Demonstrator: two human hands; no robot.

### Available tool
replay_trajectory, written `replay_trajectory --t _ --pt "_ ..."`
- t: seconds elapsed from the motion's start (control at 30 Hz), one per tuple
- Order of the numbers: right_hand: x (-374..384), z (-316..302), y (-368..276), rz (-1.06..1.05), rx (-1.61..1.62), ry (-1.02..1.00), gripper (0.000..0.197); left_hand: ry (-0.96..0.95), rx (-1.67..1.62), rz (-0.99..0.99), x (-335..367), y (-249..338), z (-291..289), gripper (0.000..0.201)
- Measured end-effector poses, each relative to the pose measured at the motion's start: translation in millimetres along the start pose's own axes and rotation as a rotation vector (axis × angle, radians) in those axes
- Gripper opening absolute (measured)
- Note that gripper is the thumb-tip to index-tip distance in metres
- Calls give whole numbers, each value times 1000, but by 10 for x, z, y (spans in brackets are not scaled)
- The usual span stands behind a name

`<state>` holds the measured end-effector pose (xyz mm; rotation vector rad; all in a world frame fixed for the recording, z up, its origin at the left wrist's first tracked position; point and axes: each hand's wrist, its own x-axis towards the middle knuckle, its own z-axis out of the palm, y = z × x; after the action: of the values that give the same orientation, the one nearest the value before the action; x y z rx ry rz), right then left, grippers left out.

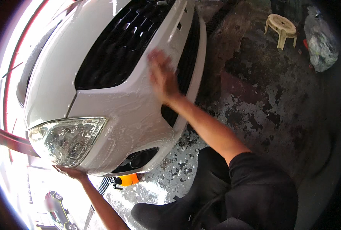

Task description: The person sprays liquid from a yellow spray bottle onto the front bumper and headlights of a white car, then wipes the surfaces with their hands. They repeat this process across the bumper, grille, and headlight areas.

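Observation:
A white car's front fills the left and middle of the head view, its bumper point(128, 111) wet with suds and runs of water. My right hand point(163, 78) is over the bumper between the black grille point(116, 50) and the lower black intake point(187, 57). Motion smears its fingers, so I cannot tell whether it holds anything. Below the soapy headlight point(68, 140), my left hand point(71, 172) rests against the car's corner, its visible fingers stretched out. A black fog-light recess point(136, 160) lies lower on the bumper.
An orange container with a black nozzle point(129, 179) stands on the wet floor under the bumper. Far right are a cream plastic stool point(281, 27) and a stuffed clear plastic bag point(321, 44). The patchy floor point(251, 107) carries foam spots near my dark-clothed legs.

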<state>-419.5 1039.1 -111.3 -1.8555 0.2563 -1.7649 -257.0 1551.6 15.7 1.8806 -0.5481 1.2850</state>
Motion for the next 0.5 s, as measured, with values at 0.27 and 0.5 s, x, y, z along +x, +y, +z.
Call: replay_trajectory --t 0.27,0.5 --pt "-481 -2 -241 225 16 98 60 -10 -399 -458 14 317 132 76" --pt "-1438 94 -779 551 261 285 54 -26 -138 -379 54 118 -2 76"
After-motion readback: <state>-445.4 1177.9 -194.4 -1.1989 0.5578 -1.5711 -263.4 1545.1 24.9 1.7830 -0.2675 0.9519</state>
